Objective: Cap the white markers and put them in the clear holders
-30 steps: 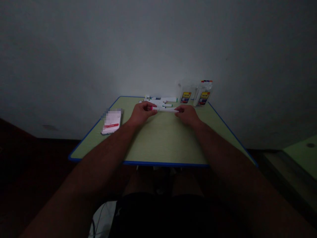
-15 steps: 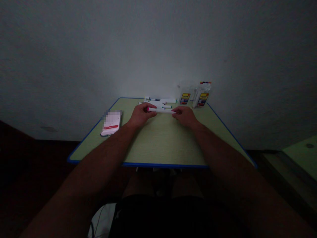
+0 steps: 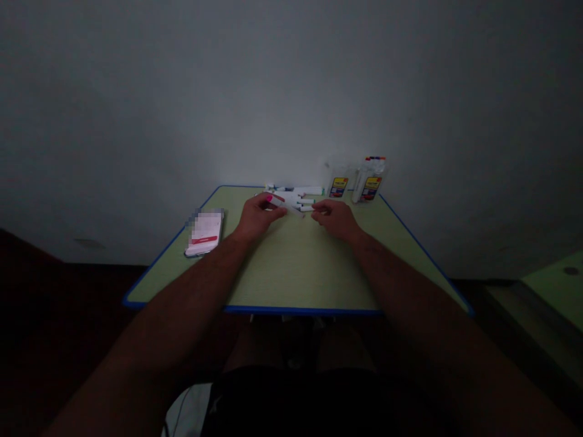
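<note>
My left hand [image 3: 262, 213] is closed on a white marker [image 3: 291, 209] with a pink end. The marker slants down to the right, and its far end is free. To its right, my right hand [image 3: 334, 216] has its fingers curled but a little apart, with nothing seen between them. Its fingertips are close to the end of another white marker [image 3: 306, 209] on the table. Behind both hands lies a loose group of several white markers [image 3: 310, 190], some with green ends, partly hidden by my left hand.
A phone [image 3: 204, 233] with a lit screen lies at the left of the green table [image 3: 300, 273], which has a blue edge. Two clear packs stand at the back right: one pack [image 3: 338, 185], and another pack [image 3: 371, 185] with markers inside. A grey wall [image 3: 291, 91] rises behind.
The pink-ended marker, earlier level between both hands, has tilted with its right end lower and toward me. My right hand has let go of that end. The view has shifted slightly.
</note>
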The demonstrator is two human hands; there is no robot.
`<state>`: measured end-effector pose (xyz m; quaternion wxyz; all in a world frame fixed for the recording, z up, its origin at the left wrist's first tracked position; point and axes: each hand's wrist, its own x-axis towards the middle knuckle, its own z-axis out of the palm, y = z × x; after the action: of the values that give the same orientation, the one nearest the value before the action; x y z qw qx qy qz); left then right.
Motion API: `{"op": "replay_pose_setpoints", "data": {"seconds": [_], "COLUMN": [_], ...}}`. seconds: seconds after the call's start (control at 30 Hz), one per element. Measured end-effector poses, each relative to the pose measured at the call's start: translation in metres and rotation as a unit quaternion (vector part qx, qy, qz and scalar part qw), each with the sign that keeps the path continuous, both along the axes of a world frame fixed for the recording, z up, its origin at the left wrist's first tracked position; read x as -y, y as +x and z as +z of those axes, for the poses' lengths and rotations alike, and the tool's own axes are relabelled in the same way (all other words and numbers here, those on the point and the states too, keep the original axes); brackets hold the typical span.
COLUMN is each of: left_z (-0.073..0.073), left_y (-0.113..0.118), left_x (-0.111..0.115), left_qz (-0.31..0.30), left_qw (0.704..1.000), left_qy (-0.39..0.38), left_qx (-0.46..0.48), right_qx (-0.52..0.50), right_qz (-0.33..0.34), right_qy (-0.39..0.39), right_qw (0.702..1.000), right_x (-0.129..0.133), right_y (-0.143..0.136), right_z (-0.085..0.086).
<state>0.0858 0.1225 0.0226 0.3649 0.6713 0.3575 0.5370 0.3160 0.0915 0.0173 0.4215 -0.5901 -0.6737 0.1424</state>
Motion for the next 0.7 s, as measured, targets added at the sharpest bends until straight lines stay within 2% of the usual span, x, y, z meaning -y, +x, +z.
{"op": "replay_pose_setpoints", "data": {"seconds": [0.17,0.33,0.43,0.57,0.7], "left_z": [-0.0027,-0.0068,-0.0039,-0.001,-0.0047], "left_y": [-0.0003,0.0006,0.0019,0.0026,0.0009], "left_x": [-0.0023,-0.002,0.0027,0.0062,0.0034], "left_qz": [0.032,0.018,0.035,0.04,0.027], "left_qw": [0.999,0.996,0.993,0.99,0.986], "left_qy": [0.024,0.065,0.068,0.084,0.098], "left_qx": [-0.034,-0.062,-0.086,-0.105,-0.133], "right_qx": [-0.004,-0.032,-0.048,-0.085,-0.117], "right_qz": [0.007,0.022,0.032,0.061,0.094], "right_qy": [0.021,0.033,0.043,0.049,0.035], "right_qw": [1.0,0.999,0.997,0.993,0.988], "right_x": [0.0035,0.0037,0.0038,0.0048,0.0062], "right_y": [-0.0029,-0.0032,-0.0033,-0.0044,-0.0059], "right_z": [0.0029,0.0006,-0.0002,-0.0005,0.0]}}
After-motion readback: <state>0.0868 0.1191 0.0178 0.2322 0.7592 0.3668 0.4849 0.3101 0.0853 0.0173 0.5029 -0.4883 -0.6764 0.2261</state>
